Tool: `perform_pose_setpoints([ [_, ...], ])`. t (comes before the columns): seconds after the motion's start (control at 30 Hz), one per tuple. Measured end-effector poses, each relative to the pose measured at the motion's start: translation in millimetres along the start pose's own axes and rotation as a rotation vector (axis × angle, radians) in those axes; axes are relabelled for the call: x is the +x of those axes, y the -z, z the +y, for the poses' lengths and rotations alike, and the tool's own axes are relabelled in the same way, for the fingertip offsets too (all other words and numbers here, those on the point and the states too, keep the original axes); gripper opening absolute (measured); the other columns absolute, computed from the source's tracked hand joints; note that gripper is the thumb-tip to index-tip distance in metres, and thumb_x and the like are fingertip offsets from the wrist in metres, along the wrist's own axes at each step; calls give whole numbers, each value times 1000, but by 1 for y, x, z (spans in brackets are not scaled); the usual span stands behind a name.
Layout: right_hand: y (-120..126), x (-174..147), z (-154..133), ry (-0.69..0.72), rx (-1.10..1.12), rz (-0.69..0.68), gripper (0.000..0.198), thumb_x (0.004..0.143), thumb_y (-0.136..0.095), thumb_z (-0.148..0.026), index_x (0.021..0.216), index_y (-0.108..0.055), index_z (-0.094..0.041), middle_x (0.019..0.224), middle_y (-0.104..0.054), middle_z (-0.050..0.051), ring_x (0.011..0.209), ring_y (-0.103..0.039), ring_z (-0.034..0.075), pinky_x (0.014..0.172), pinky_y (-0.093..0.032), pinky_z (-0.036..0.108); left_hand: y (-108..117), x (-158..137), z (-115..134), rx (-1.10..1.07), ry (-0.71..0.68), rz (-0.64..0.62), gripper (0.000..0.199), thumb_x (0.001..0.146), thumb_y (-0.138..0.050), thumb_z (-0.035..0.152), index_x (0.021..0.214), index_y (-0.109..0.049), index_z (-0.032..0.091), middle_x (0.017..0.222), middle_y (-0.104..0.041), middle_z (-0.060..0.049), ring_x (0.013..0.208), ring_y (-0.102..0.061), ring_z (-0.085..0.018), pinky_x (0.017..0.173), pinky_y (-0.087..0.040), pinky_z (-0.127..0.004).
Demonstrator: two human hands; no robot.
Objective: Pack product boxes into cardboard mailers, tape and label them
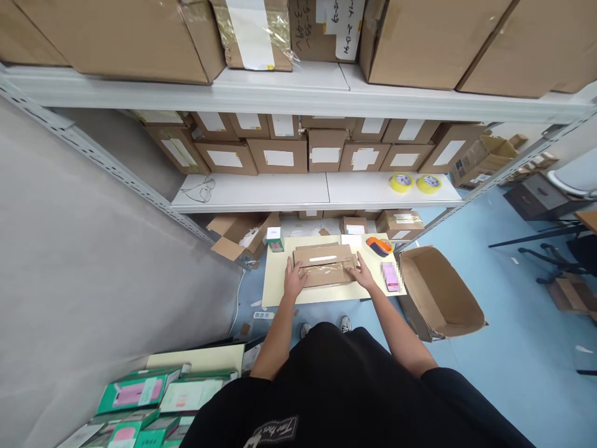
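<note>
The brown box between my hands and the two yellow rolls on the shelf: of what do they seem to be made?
Brown box: matt cardboard, judging by its dull tan surface; the shiny strip across it is probably clear plastic tape.
Yellow rolls: probably smooth plastic tape, judging by their bright ring shape; the exact finish is too small to tell.

The head camera looks forward and steeply down from above: the black shirt nearest, the desk farther below, the shelves ahead.
</note>
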State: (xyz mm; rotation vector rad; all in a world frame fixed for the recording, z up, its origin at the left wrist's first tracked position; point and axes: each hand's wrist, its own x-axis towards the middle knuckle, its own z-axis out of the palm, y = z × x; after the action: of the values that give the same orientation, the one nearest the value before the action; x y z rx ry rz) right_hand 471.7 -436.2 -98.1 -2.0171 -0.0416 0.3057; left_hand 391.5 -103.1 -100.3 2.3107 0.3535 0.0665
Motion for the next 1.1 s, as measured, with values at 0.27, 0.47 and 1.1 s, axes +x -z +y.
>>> perform_pose_setpoints([
  [0.27,-31,12,11,-23,-356,7,70,93,-62,-36,160,-49,-22,161,-52,12,152,-47,32,125,-41,46,-16,4,9,-240,205,49,72,98,-65,43,160,-39,17,160,-47,-19,148,-48,-28,123,-40,-39],
  [0.47,-40,5,20,3,-335,76,65,94,-63,-37,157,-52,-27,156,-57,9,145,-55,30,122,-45,46,-15,21,37,-126,418,100,90,97,-57,63,170,-22,26,166,-44,-16,141,-56,-34,115,-48,-44],
  [1.1,172,114,14,107,-420,394,59,92,-59,-32,149,-55,-15,145,-61,18,140,-50,34,121,-39,47,-21,34,36,203,446,162,69,100,-43,69,155,-49,28,130,-74,-13,109,-73,-35,93,-57,-46],
])
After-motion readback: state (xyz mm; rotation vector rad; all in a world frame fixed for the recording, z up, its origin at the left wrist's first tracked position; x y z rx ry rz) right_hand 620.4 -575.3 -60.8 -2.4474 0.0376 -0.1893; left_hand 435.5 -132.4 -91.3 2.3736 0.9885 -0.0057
